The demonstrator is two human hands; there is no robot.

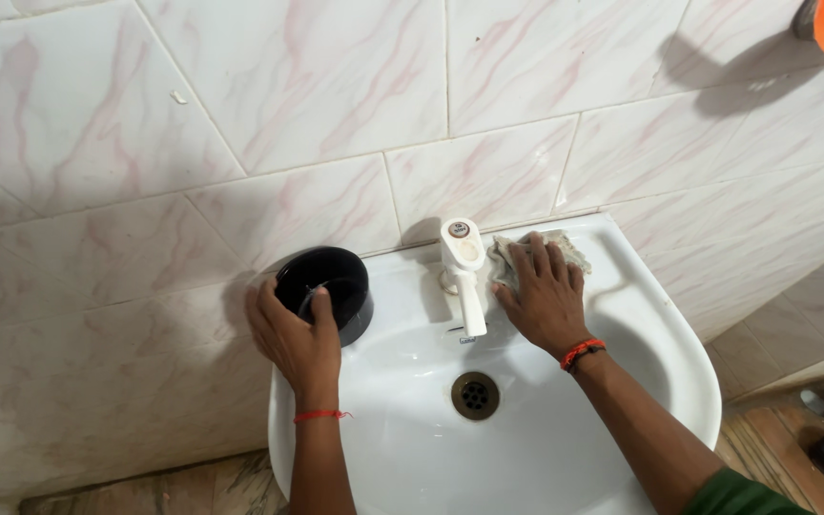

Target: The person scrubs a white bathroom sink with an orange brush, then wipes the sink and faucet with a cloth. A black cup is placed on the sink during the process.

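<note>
basin (622,315) bowl lies open; tap (463,272) and black bowl (328,286) crowd its back ledge.

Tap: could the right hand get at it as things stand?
Probably yes. The right hand presses a cloth on the sink ledge right beside the tap, with nothing between them. It would only need to let go of the cloth or carry it along.

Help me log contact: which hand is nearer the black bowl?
Left. The left hand grips the black bowl; the right hand presses a cloth beyond the tap.
</note>
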